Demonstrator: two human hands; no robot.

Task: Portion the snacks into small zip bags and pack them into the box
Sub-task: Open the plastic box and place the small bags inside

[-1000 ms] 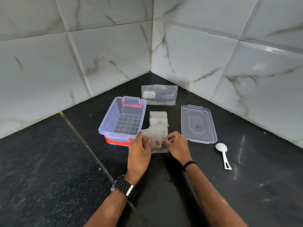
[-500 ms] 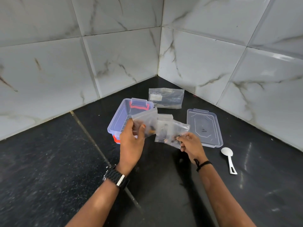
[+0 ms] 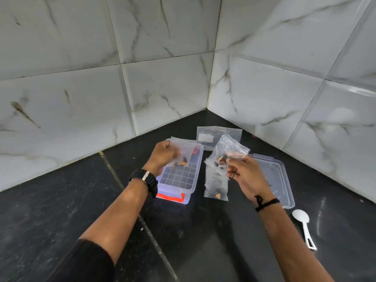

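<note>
My left hand (image 3: 162,154) pinches a small clear zip bag (image 3: 185,154) with dark and orange snack pieces, held over the open clear box (image 3: 196,180) with red latches. My right hand (image 3: 244,171) grips a second small zip bag of snacks (image 3: 230,148), raised just right of the box. Below it, more small filled zip bags (image 3: 215,188) lie stacked on the black counter between the box and its lid (image 3: 284,180).
A larger clear bag with a white label (image 3: 211,137) lies at the back near the wall corner. A white plastic spoon (image 3: 304,224) rests on the counter at the right. Marble-tiled walls close in the back on both sides.
Both hands lifted from the stack, each taking up a small bag. The left one moved over the box, the right one rose to the right. The camera tilted upward.
</note>
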